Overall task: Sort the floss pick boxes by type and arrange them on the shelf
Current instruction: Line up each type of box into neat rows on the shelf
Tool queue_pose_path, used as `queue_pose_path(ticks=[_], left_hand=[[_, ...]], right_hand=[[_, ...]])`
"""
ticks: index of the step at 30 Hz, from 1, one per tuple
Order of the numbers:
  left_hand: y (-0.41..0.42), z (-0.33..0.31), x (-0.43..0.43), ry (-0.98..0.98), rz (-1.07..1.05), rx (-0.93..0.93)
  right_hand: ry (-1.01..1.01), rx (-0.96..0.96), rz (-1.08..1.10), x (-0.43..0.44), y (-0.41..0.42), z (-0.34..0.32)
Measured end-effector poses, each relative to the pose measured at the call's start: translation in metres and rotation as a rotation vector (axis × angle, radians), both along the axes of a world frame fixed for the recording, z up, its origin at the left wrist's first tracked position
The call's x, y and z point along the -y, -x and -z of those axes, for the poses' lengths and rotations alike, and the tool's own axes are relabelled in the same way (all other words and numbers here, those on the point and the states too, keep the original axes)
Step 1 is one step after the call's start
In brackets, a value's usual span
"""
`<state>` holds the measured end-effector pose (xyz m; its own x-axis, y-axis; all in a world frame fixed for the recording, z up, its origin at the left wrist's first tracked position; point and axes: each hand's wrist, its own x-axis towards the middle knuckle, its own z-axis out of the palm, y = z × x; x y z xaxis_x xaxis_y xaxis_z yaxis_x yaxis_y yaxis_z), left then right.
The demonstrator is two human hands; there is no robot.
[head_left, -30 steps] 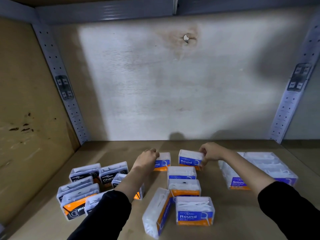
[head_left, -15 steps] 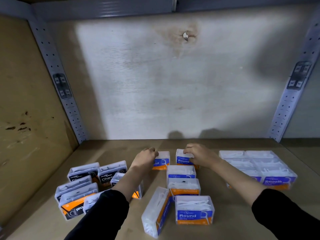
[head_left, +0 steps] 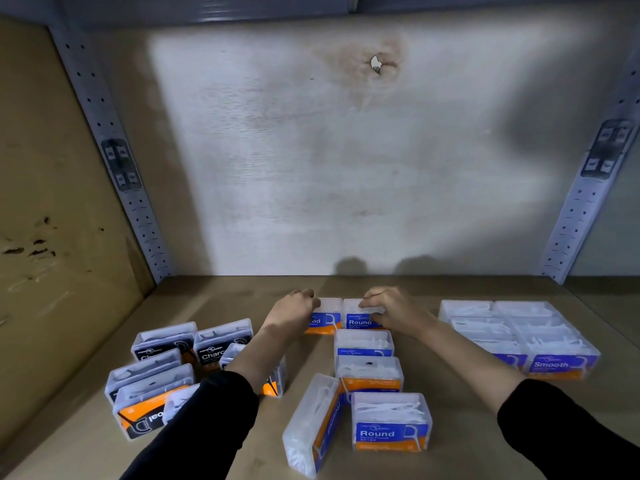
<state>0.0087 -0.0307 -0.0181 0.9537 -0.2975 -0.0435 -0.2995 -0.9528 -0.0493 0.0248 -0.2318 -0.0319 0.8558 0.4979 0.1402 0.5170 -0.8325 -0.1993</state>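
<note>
left hand (head_left: 294,311) grips far-left round box (head_left: 325,317), right hand (head_left: 391,311) fingers curled on round box beside it (head_left: 360,318), boxes touching, far centre of shelf (head_left: 433,341).

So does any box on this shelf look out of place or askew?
Yes: one Round box lies tipped on its side beside the upright Round box, and a Charcoal box sits turned around, label reading upside down.

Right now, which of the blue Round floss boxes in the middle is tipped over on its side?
The front-left Round box, beside the front upright Round box. It lies on its side with the label turned sideways; the others stand upright, labels forward.
</note>
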Motion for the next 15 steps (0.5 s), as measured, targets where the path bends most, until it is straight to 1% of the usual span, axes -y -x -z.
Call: queue_pose_path(ticks=[10,15], left_hand=[[0.0034,-0.0031,-0.0035,-0.018,0.036,-0.007],[0.0048,-0.0062,-0.0031,0.011,0.013,-0.035]], right_hand=[[-0.021,-0.031,0.046,-0.003,0.0024,-0.0012],[-0.009,-0.063,0.042,-0.0069,0.0071,-0.0086]])
